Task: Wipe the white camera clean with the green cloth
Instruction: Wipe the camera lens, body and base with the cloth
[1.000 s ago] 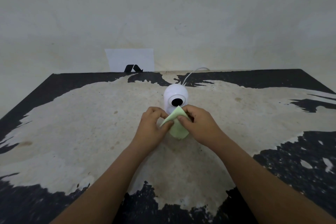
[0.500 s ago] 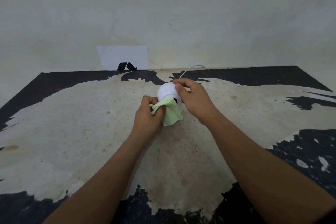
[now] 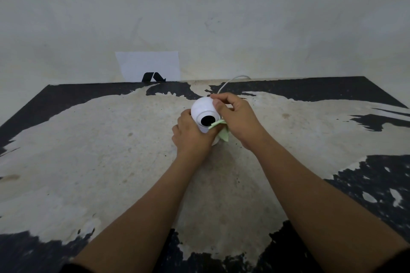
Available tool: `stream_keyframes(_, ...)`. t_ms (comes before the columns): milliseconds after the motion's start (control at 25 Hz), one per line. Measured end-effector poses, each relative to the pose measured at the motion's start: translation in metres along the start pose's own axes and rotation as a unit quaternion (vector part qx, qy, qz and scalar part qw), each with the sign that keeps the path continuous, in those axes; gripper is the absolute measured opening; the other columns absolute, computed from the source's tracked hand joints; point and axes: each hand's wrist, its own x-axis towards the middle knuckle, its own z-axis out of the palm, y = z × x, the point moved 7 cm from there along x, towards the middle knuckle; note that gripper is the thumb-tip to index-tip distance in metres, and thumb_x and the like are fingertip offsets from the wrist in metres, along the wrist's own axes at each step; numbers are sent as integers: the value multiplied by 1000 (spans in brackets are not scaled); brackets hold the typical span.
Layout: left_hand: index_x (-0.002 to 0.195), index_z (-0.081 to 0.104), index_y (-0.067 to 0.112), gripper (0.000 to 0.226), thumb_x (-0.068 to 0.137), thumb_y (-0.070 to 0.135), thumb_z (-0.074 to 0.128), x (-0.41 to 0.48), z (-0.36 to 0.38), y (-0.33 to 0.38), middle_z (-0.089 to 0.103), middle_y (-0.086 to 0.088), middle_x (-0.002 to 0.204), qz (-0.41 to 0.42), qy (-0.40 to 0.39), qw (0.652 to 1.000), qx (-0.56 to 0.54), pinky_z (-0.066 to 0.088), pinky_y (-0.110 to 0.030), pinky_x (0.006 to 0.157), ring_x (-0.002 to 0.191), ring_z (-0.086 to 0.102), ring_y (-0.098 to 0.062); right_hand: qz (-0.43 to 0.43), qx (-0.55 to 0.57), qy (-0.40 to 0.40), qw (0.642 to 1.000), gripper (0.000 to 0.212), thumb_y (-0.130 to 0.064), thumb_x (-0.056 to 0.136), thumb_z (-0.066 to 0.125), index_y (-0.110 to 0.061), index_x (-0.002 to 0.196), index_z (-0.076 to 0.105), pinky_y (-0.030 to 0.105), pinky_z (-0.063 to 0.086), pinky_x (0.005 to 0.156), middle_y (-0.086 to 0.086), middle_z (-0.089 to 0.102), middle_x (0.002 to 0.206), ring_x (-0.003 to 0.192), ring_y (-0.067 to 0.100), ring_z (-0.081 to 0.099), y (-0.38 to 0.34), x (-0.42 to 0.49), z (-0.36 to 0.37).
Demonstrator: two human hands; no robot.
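Reaching forward from the bottom of the view, both bare forearms are meeting at the round white plastic camera [image 3: 203, 109], which is standing on the worn table [image 3: 88, 150] with its peeling black coating, near the middle and toward the far edge. The left hand [image 3: 192, 134] is wrapping around the lower front and left side of the camera, fingers curled against it and pinching the light green cloth [image 3: 223, 132], which is showing only as a small fold poking out to the right of the lens. The right hand [image 3: 235, 117] is grasping the camera's upper right side, thumb lying on the dome. The camera's black lens [image 3: 207, 120] is facing the person and tilting slightly downward; its body is standing roughly upright. A thin white cable [image 3: 230, 81] is running from behind it to the far table edge.
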Motion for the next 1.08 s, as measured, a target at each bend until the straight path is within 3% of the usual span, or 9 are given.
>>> stream_keyframes(160, 129, 40, 25, 70, 70, 52, 67, 0, -4, -10, 55, -3, 124, 35, -30, 999, 2, 40, -45, 93, 113, 47, -28, 0, 7, -6, 1000, 19, -27, 92, 56, -29, 107, 67, 37, 55, 87, -14, 64, 106, 93, 13, 65, 2, 2, 1)
stream_keyframes(280, 124, 47, 34, 58, 71, 55, 59, 6, -17, -16, 64, 3, 113, 74, -81, 994, -16, 46, -41, 88, 104, 57, -22, -1, 13, -9, 1000, 19, -26, 92, 56, -29, 107, 67, 38, 55, 88, -15, 64, 104, 93, 14, 66, 3, 1, 2)
stream_keyframes(400, 124, 54, 28, 48, 80, 45, 53, 12, -29, -15, 65, 8, 106, 126, -117, 985, 1, 45, -31, 83, 100, 61, -17, -2, 12, -13, 1000, 20, -27, 92, 56, -29, 109, 67, 42, 54, 92, -18, 62, 105, 98, 14, 65, 3, 1, 2)
stream_keyframes(560, 124, 53, 26, 47, 82, 48, 49, 11, -27, -11, 62, 11, 104, 151, -111, 982, 18, 48, -38, 87, 100, 61, -20, 0, 21, -13, 1000, 19, -27, 92, 55, -31, 108, 66, 43, 54, 92, -16, 63, 107, 99, 15, 65, 5, 1, 3)
stream_keyframes(760, 125, 43, 32, 66, 67, 59, 57, 3, -9, -19, 61, 3, 119, 86, -60, 994, -25, 46, -51, 91, 108, 56, -25, -1, 36, -6, 999, 22, -22, 93, 55, -25, 111, 66, 28, 54, 83, -9, 63, 112, 92, 10, 64, 5, 0, 2)
stream_keyframes(840, 125, 41, 28, 71, 64, 58, 65, -1, -4, -17, 58, 1, 120, 53, -31, 998, -17, 44, -49, 92, 108, 51, -24, -5, 30, -6, 1000, 23, -23, 93, 54, -24, 113, 66, 24, 52, 81, -9, 63, 113, 91, 8, 63, 5, -1, 1)
stream_keyframes(1000, 103, 36, 25, 68, 58, 59, 74, 3, -3, -4, 48, 2, 104, 0, 0, 1000, 2, 39, -43, 83, 97, 41, -22, -10, 18, 6, 1000, 24, -24, 94, 53, -24, 115, 65, 12, 49, 75, -9, 63, 113, 91, 3, 60, 4, -1, 1)
stream_keyframes(1080, 104, 37, 23, 71, 57, 61, 75, 6, -3, -3, 47, 2, 103, 10, -7, 1000, 16, 38, -41, 81, 95, 40, -22, -14, 16, 6, 1000, 24, -24, 94, 53, -23, 115, 65, 14, 50, 74, -9, 63, 112, 90, 3, 61, 5, -2, 1)
